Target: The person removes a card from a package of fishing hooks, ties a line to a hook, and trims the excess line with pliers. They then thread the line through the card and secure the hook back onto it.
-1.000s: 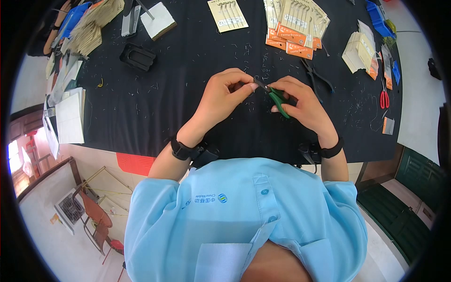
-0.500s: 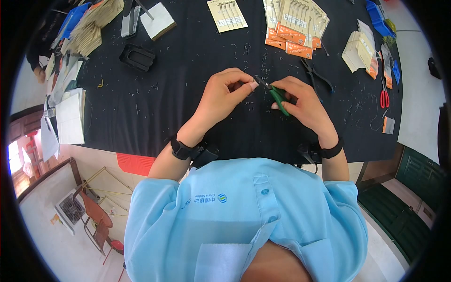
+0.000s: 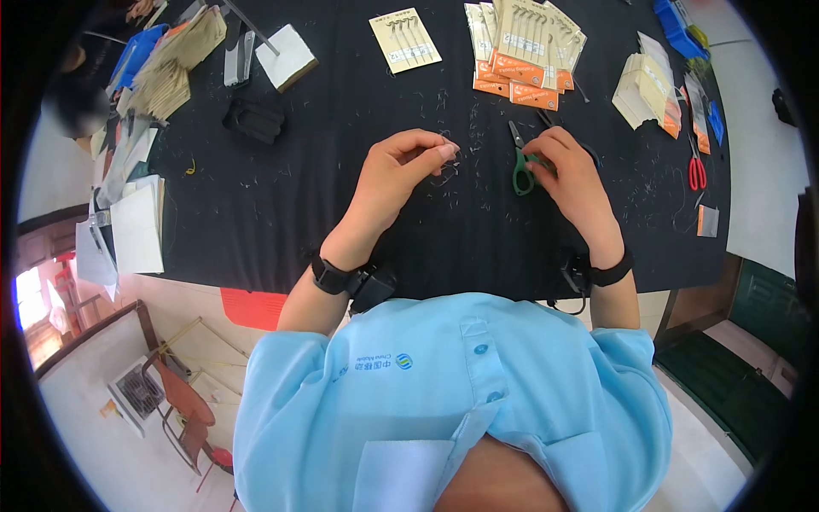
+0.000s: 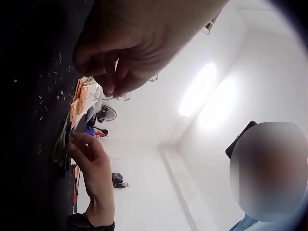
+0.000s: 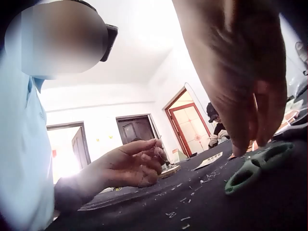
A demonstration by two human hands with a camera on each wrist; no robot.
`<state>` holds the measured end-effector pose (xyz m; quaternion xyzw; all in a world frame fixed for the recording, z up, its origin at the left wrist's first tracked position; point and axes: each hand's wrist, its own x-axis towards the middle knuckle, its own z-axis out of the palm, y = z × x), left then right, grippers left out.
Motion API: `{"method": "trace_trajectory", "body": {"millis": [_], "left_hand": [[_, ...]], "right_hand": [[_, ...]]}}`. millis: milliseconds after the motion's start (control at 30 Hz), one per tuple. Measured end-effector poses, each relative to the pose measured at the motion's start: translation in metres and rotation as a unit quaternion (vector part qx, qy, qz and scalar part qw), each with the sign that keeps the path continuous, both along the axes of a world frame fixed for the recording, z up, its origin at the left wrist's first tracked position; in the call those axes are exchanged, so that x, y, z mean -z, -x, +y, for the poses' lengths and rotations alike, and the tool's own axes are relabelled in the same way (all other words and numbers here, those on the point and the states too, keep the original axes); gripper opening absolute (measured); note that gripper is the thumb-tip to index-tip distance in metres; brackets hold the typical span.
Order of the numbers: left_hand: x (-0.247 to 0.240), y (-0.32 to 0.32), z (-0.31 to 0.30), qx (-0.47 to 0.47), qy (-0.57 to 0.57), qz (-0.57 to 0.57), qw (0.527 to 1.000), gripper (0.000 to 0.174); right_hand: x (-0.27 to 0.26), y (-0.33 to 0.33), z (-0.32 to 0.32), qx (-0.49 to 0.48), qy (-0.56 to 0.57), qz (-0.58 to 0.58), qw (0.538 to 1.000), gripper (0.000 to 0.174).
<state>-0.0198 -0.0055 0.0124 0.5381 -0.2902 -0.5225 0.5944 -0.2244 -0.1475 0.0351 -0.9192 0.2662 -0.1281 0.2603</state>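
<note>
My left hand (image 3: 388,175) pinches a thin line (image 4: 102,99) between thumb and forefinger, and fine loops of it stick out past the fingertips in the left wrist view. Green-handled scissors (image 3: 521,177) lie on the black cloth (image 3: 461,239) with their blades pointing away from me. Over their handles is my right hand (image 3: 578,177), its fingers loosely bent and its fingertips right beside the grips. In the right wrist view both green handle loops (image 5: 242,177) rest flat on the cloth, with no finger through them.
Fishing-hook packets (image 3: 525,64) lie at the back, with a single hook card (image 3: 404,41) left of them. Dark pliers (image 3: 546,119) are partly behind the right hand. Red-handled scissors (image 3: 697,173) lie at right, a black tray (image 3: 254,119) at left. Tiny clippings dot the cloth.
The right hand has moved right, away from the left hand, and put the green scissors down on the cloth. The left hand keeps its pinch almost in place.
</note>
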Motion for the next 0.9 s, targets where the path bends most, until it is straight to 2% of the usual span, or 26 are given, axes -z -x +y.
{"method": "trace_trajectory", "body": {"millis": [33,67,100,200,267,333,367,600,667,800,867,900], "left_hand": [[0.000,0.001,0.000,-0.015,0.009,-0.034,0.999,0.012],[-0.001,0.002,-0.001,-0.030,0.018,-0.069,0.997,0.012],[-0.002,0.004,-0.001,-0.026,0.019,-0.073,0.997,0.012],[-0.007,0.010,-0.003,-0.045,0.047,-0.060,0.996,0.012],[-0.009,0.011,-0.004,-0.058,0.040,0.000,0.998,0.013],[-0.009,0.012,-0.004,-0.063,0.028,0.028,0.997,0.014],[-0.010,0.013,-0.003,-0.072,0.014,0.062,0.995,0.015],[-0.006,0.021,-0.005,-0.056,-0.024,0.064,0.996,0.016],[-0.004,0.023,-0.006,-0.056,-0.027,0.052,0.997,0.016],[-0.008,0.026,-0.008,-0.048,-0.013,0.027,0.998,0.016],[-0.010,0.026,-0.008,-0.044,-0.003,0.009,0.999,0.013],[-0.010,0.025,-0.008,-0.044,-0.004,0.008,0.999,0.013]], "right_hand": [[-0.004,-0.003,0.003,0.003,0.001,-0.003,1.000,0.017],[-0.013,-0.009,0.008,0.000,-0.052,-0.048,0.997,0.014],[-0.020,-0.014,0.013,-0.003,-0.106,-0.092,0.990,0.011],[-0.029,-0.034,0.029,-0.023,-0.158,-0.168,0.973,0.011],[-0.026,-0.044,0.034,-0.019,-0.162,-0.195,0.967,0.014],[-0.021,-0.052,0.036,-0.030,-0.107,-0.237,0.965,0.016],[-0.017,-0.054,0.036,-0.036,-0.095,-0.244,0.964,0.019],[-0.004,-0.051,0.031,-0.041,-0.012,-0.227,0.973,0.019],[-0.004,-0.050,0.029,-0.049,0.062,-0.224,0.971,0.019],[-0.003,-0.047,0.027,-0.049,0.032,-0.226,0.972,0.018],[-0.008,-0.044,0.025,-0.040,-0.108,-0.226,0.967,0.015],[-0.010,-0.043,0.023,-0.040,-0.109,-0.227,0.967,0.015]]}}
